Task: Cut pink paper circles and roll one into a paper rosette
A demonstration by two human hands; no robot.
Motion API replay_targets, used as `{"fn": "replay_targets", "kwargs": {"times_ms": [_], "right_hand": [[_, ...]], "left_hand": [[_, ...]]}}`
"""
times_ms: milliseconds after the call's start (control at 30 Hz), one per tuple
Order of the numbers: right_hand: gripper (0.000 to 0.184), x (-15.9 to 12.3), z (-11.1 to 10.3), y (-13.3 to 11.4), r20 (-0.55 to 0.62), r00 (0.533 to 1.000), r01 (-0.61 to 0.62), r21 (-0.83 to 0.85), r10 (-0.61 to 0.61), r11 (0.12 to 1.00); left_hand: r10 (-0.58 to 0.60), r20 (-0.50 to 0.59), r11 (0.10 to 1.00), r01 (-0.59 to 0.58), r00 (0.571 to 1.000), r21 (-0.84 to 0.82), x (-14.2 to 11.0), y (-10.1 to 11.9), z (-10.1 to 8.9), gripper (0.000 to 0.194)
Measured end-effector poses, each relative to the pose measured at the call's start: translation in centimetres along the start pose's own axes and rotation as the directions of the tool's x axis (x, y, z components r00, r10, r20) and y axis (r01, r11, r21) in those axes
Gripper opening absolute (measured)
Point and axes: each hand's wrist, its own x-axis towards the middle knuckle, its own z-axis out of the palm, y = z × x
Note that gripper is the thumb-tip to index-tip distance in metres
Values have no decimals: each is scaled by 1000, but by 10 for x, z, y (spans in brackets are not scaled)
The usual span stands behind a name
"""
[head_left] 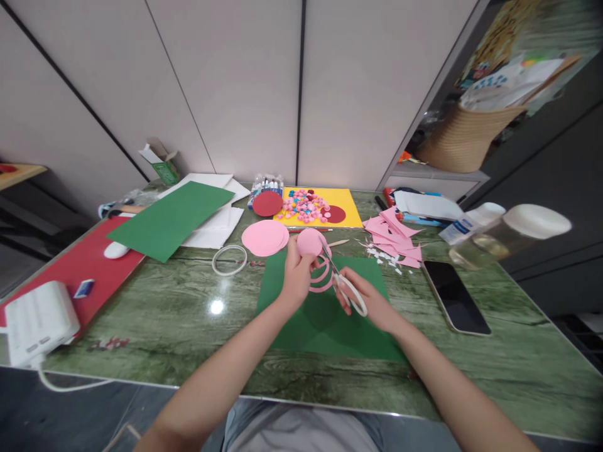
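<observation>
Between the fingers of my left hand (298, 276) is a pink paper circle (309, 241), held up above a green sheet (292, 329). My right hand (360, 295) grips white-handled scissors (352, 296), their blades up against the circle's right edge. A thin curling pink paper strip (322, 286) hangs below the circle, between my hands. Left of my left hand lies a stack of larger pink circles (261, 237). Beyond the hands, a yellow sheet (351, 207) carries many small pink, blue and red pieces (306, 206) and a dark red circle (336, 215).
Pink paper scraps (393, 235) and white bits lie to the right, near a phone (456, 296) and a clear bottle (499, 242). A white ring (229, 260), green sheet (176, 216), red sheet (101, 282) and white power bank (42, 320) are on the left.
</observation>
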Motion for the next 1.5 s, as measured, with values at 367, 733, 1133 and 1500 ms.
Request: {"fn": "replay_targets", "kwargs": {"times_ms": [367, 733, 1133, 1500], "right_hand": [[24, 1, -1, 2, 2, 1000, 8, -7, -8, 1000], [24, 1, 0, 2, 1, 1000, -5, -4, 5, 1000], [28, 2, 2, 1, -4, 1000, -11, -5, 11, 1000], [28, 1, 3, 2, -28, 1000, -4, -2, 4, 1000]], "left_hand": [[22, -11, 1000, -22, 1000, -17, 3, -3, -3, 25], [20, -48, 999, -22, 999, -38, 7, -4, -4, 19], [9, -3, 1000, -9, 1000, 6, 2, -4, -3, 19], [-8, 12, 1000, 7, 1000, 26, 1, -5, -2, 19]]}}
